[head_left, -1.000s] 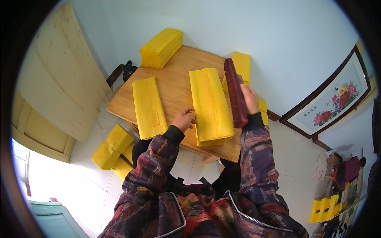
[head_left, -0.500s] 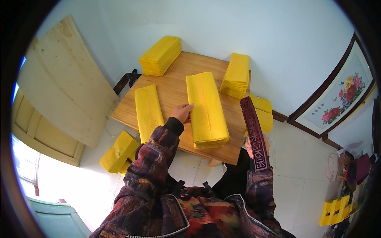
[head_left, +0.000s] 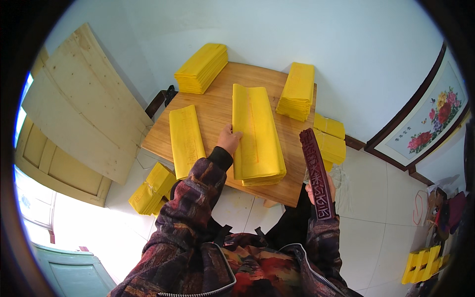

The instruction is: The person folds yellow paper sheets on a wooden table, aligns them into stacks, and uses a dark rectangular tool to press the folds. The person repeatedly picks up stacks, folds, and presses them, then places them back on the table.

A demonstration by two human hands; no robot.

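Observation:
In front of me on the wooden table (head_left: 217, 116) lies a stack of folded yellow paper (head_left: 260, 131), with a reddish printed strip down its top sheet. My left hand (head_left: 229, 140) is closed at the stack's left edge, thumb on top, the other fingers partly hidden. That edge of the upper paper looks slightly raised. To the right, beyond the table edge, my right hand (head_left: 330, 188) is wrapped round a long dark-red carved printing block (head_left: 317, 173). The block is tilted, its carved face toward me. A thinner yellow paper pile (head_left: 187, 141) lies left of my left hand.
Tall yellow paper stacks stand at the table's far left (head_left: 202, 68) and far right (head_left: 297, 91). Tied yellow bundles sit low at the left (head_left: 152, 188) and right (head_left: 330, 141). A wooden board (head_left: 84, 104) leans at left; a framed flower picture (head_left: 420, 109) is at right.
My left hand has shifted slightly along the stack's left edge, and the far left corner of the top paper sits a little higher. The carved block has dipped slightly in my right hand.

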